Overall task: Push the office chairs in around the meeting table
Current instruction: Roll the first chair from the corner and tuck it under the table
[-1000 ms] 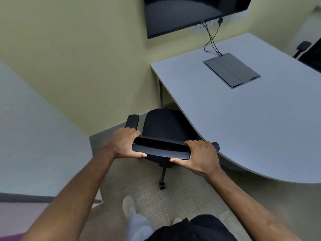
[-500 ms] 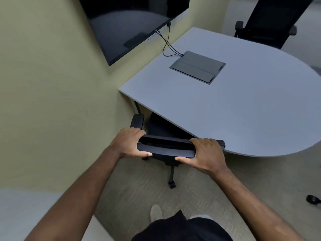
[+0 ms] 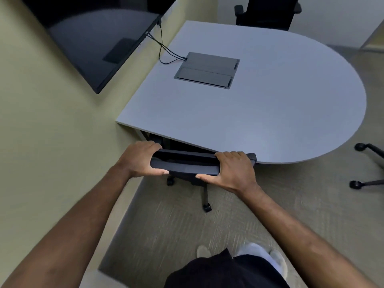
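Overhead, a grey meeting surface (image 3: 280,113) with one straight end against the wall and one rounded end fills the middle of the room; a dark wall screen (image 3: 93,38) hangs at its straight end, with black cables (image 3: 164,48) running down to a grey hatch (image 3: 207,69) set into the top; a second office chair (image 3: 268,11) stands at the far edge, and castors of a third chair (image 3: 367,165) show at the right; the near office chair (image 3: 185,165) sits at the near straight edge close to the wall corner, its seat hidden under the top, its backrest just beside the edge, one base leg and castor out on the carpet; the left hand (image 3: 139,161) is wrapped over the left end of the backrest's top rail, thumb on the near face; the right hand (image 3: 232,171) clasps the right end likewise.
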Demonstrator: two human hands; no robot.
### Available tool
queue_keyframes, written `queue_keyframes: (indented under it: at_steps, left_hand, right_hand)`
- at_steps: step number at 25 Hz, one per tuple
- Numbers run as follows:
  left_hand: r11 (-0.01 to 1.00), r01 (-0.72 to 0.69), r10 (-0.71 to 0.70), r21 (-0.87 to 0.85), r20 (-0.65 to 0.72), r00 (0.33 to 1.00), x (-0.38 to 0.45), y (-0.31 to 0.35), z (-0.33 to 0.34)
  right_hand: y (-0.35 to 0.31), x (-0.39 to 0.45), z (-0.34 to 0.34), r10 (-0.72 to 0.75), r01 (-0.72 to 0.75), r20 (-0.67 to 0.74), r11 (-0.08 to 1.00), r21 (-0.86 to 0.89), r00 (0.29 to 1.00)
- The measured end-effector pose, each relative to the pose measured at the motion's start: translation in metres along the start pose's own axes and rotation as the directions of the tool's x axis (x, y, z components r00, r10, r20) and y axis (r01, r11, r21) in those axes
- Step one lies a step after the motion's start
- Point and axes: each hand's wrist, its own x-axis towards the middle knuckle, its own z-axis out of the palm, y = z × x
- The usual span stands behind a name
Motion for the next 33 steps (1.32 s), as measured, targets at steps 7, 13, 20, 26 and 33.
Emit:
queue_keyframes:
  at_steps: [7, 13, 20, 26, 33]
  left_hand:
    - [0.998, -0.070, 0.070, 0.000, -0.001, 0.998, 0.025, -0.053, -0.007]
    - [0.995, -0.101, 0.101, 0.001, 0.022, 0.995, 0.042, -0.087, -0.008]
    - [0.997, -0.072, 0.072, -0.014, -0.038, 0.997, 0.050, -0.105, -0.005]
    - [0.997, -0.078, 0.078, -0.026, -0.026, 0.997, 0.052, -0.104, -0.007]
    - [0.978, -0.205, 0.205, -0.049, -0.002, 0.979, 0.061, -0.045, 0.000]
  right_hand:
    - [-0.037, 0.029, 0.010, 0.078, -0.078, -0.014, 0.997, -0.024, 0.997]
    - [-0.057, 0.051, 0.020, 0.120, -0.121, -0.019, 0.992, -0.036, 0.993]
    - [-0.081, 0.071, 0.030, 0.134, -0.133, 0.007, 0.989, -0.064, 0.991]
    - [-0.079, 0.072, 0.028, 0.113, -0.113, -0.004, 0.992, -0.063, 0.994]
    - [-0.080, 0.070, 0.027, 0.100, -0.102, -0.053, 0.994, -0.033, 0.994]
